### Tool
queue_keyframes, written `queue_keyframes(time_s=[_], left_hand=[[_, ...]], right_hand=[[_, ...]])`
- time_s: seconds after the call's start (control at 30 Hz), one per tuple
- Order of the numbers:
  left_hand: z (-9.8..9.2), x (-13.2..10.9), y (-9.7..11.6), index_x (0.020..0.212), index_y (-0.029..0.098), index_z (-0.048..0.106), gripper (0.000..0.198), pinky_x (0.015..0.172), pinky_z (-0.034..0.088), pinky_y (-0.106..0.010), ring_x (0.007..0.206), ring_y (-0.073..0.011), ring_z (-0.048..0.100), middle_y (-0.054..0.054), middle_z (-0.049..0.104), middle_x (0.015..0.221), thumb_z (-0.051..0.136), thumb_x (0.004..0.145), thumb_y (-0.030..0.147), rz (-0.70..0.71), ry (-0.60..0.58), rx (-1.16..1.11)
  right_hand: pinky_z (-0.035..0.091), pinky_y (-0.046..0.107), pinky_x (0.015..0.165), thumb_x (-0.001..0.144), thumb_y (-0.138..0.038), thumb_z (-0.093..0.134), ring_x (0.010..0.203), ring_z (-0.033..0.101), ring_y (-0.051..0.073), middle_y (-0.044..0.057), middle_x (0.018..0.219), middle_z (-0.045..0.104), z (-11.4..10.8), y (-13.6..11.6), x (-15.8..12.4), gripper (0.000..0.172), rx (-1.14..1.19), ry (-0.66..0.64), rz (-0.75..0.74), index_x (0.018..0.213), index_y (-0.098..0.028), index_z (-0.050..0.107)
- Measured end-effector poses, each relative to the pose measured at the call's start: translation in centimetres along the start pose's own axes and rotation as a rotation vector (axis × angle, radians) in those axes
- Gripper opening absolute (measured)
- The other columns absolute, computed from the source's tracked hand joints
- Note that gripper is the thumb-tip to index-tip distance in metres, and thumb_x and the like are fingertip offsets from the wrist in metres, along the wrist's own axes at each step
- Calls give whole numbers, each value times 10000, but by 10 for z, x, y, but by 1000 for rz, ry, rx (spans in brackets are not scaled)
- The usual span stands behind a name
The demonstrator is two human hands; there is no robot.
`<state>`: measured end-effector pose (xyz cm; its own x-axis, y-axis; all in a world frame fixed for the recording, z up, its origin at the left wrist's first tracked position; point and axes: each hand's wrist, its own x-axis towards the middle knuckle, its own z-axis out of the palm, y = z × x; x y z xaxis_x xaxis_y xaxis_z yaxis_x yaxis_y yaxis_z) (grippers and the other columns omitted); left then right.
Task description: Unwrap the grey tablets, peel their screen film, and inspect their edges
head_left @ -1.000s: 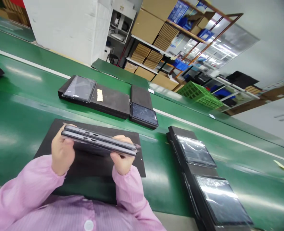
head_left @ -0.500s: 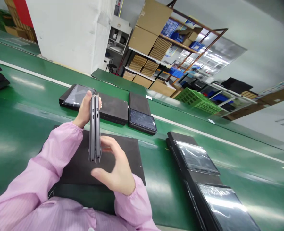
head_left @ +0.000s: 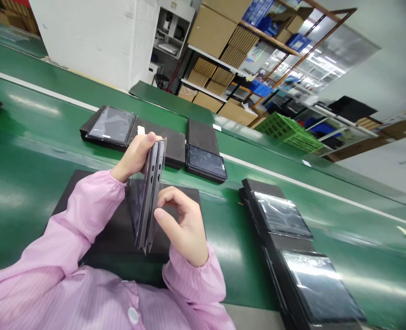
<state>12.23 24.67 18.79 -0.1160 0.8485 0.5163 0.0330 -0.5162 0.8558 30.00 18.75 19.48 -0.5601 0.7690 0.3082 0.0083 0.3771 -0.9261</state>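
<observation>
A closed grey laptop (head_left: 150, 197) stands on edge above a black mat (head_left: 113, 220), its port side facing me. My left hand (head_left: 136, 156) grips the laptop's far end, fingers wrapped over the top. My right hand (head_left: 184, 224) rests against the laptop's right face near its lower end, fingers curled and touching it. Both sleeves are pink.
The mat lies on a green conveyor belt (head_left: 34, 151). Black trays with wrapped tablets (head_left: 111, 124) (head_left: 206, 161) lie farther back. Two more wrapped devices (head_left: 281, 214) (head_left: 321, 286) sit in trays at the right. Shelves of cardboard boxes (head_left: 210, 32) and a green crate (head_left: 287, 133) stand behind.
The laptop went from lying flat between both hands to standing on edge. It now tilts slightly right, and my right hand has moved up against its side.
</observation>
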Motion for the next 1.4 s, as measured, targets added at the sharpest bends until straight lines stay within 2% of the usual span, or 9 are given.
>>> queue_keyframes(time_s=[0.17,0.43,0.63,1.0,1.17,1.4], left_hand=[[0,-2,2,516,191,461,791,438,254,-286,422,-105,359,-8,427,459,288,800,908,20,-25,-3],[3,-5,2,501,194,438,750,458,247,-297,430,-111,356,-6,426,461,352,821,867,63,-42,22],[5,-7,5,496,200,420,759,463,254,-301,431,-116,367,-10,431,461,331,809,886,67,-63,56],[8,-9,6,515,180,488,743,440,262,-293,420,-113,373,-14,448,461,378,840,839,92,-103,14],[11,-10,7,513,189,480,736,435,259,-299,424,-119,365,-14,444,466,369,841,839,77,-54,41],[12,-10,9,514,200,448,734,456,275,-301,449,-122,361,-3,420,465,353,838,852,71,108,155]], right_hand=[[503,293,721,780,-164,569,708,583,147,6,737,632,-7,3,4,95,19,-76,11,698,-206,591],[492,303,764,783,-119,549,732,579,147,4,756,624,-13,3,1,119,17,-109,-38,711,-207,584],[485,319,784,779,-117,548,748,579,157,6,763,623,-14,0,-3,106,-24,-105,-60,736,-210,576],[451,326,753,711,-154,634,747,551,172,3,761,586,-14,-3,-6,118,-22,-110,-74,745,-214,538],[419,320,742,733,-213,695,740,522,165,-11,758,547,-14,-2,-6,189,-35,-100,-56,753,-217,507],[399,306,714,760,-211,641,731,478,152,-16,773,506,-18,4,-2,168,-16,-41,-29,786,-220,476]])
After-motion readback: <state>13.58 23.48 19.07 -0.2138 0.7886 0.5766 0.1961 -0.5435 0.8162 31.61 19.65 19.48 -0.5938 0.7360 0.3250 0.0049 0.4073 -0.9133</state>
